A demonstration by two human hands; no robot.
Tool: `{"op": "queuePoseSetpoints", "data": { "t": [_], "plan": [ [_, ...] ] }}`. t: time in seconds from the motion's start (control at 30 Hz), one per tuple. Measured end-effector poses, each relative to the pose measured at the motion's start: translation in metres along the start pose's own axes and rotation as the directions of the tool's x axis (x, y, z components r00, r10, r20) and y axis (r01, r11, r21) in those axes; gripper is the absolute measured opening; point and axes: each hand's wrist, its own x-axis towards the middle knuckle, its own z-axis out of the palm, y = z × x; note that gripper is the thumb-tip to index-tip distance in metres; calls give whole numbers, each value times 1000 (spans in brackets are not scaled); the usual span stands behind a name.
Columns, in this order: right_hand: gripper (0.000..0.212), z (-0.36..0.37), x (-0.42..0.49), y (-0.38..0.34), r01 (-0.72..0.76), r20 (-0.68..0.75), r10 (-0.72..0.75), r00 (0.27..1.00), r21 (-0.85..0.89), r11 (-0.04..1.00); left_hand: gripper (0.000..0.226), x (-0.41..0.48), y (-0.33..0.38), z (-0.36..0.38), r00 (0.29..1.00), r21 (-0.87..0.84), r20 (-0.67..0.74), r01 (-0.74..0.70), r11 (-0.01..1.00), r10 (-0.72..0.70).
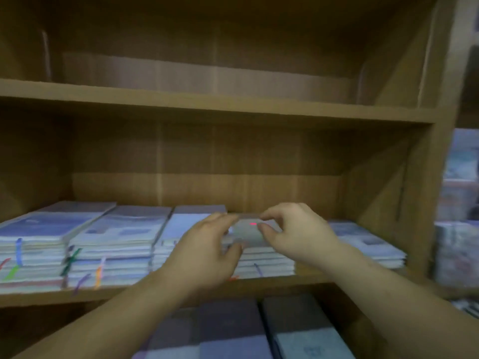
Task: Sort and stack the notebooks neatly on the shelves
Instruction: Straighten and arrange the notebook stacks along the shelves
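- My right hand (pixel 298 234) pinches the right edge of a pale, blurred notebook (pixel 246 230).
- My left hand (pixel 207 251) grips its left edge.
- It sits over the notebook stacks (pixel 116 244).

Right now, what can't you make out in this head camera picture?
Head view.
Pale object between left hand and right hand: blurred, partly covered by them, identity unclear.
Notebook cover print: motion blur.
Middle stack: partly behind both hands.
Lower-shelf notebooks: cut by bottom edge and forearms.

Notebook stacks (pixel 116 244) fill the middle shelf (pixel 155 291) floor; open room above them.
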Motion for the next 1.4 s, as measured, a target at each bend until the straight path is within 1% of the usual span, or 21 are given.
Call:
{"op": "queuePoseSetpoints", "data": {
  "t": [0.07, 0.13, 0.23, 0.33, 0.4, 0.43, 0.47, 0.53, 0.6, 0.63, 0.67, 0.73, 0.8, 0.9, 0.93, 1.0, 1.07, 1.17, 1.27, 1.33, 1.4],
  "plan": [
    [32, -16, -16, 52, -121, -86, 120, 989, -11, 993, 51, 10, 25, 31, 996, -79, 91, 7, 997, 0],
    [38, -29, -29, 95, -264, -114, 262, 958, -1, 965, 50, 18, 45, 58, 983, -95, 182, -5, 995, 23],
    [55, -31, -42, 141, -400, -9, 400, 916, -17, 916, 40, 28, 63, 88, 986, -84, 163, -26, 996, 39],
    [80, -22, -54, 168, -457, 97, 460, 883, -47, 888, 27, 33, 85, 114, 987, -207, 156, 76, 975, -44],
    [82, -17, -59, 181, -470, 110, 479, 871, -104, 877, 16, 34, 104, 128, 955, -324, 254, 236, 916, -155],
    [79, -15, -62, 186, -487, 111, 500, 859, -128, 864, 7, 35, 113, 134, 923, -385, 317, 336, 860, -219],
    [74, -13, -64, 191, -501, 109, 515, 850, -133, 855, 4, 37, 120, 140, 886, -438, 371, 430, 789, -277],
    [71, -7, -67, 202, -508, 95, 517, 851, -102, 855, 6, 43, 130, 155, 843, -537, 415, 531, 655, -344],
    [64, 1, -70, 211, -509, 65, 512, 857, -51, 859, 16, 50, 136, 167, 775, -624, 501, 631, 461, -385],
    [59, 4, -71, 214, -513, 43, 513, 857, -16, 858, 18, 52, 138, 172, 727, -635, 558, 685, 358, -400],
    [55, 6, -73, 216, -516, 22, 516, 856, 24, 856, 17, 54, 140, 176, 685, -632, 601, 723, 280, -412],
    [44, 6, -74, 217, -516, -8, 519, 855, 101, 851, 20, 57, 140, 183, 638, -647, 637, 748, 151, -433],
    [34, 6, -72, 215, -520, -24, 528, 849, 142, 842, 24, 60, 140, 185, 616, -684, 650, 729, 10, -445],
    [27, 11, -65, 210, -545, -47, 566, 823, 218, 810, 23, 65, 146, 180, 592, -706, 665, 697, -125, -455],
    [26, 13, -63, 209, -549, -52, 575, 816, 242, 800, 23, 66, 147, 180, 588, -705, 671, 695, -142, -451],
    [24, 14, -61, 210, -543, -73, 575, 815, 250, 801, 20, 69, 151, 177, 580, -693, 676, 710, -124, -455],
    [24, 11, -63, 212, -529, -73, 569, 819, 287, 799, 24, 74, 153, 176, 555, -652, 677, 756, -45, -483],
    [24, 4, -74, 212, -511, -39, 559, 828, 358, 782, 41, 75, 152, 176, 529, -590, 665, 805, 63, -528],
    [20, 0, -89, 209, -473, -17, 530, 848, 428, 770, 40, 66, 151, 172, 557, -575, 687, 810, 119, -467],
    [22, -6, -97, 211, -480, 61, 529, 846, 519, 708, 30, 61, 151, 168, 581, -589, 706, 799, 119, -405],
    [36, -11, -100, 213, -520, 180, 527, 831, 588, 619, 24, 56, 151, 163, 621, -652, 673, 755, 74, -402]
  ]
}}
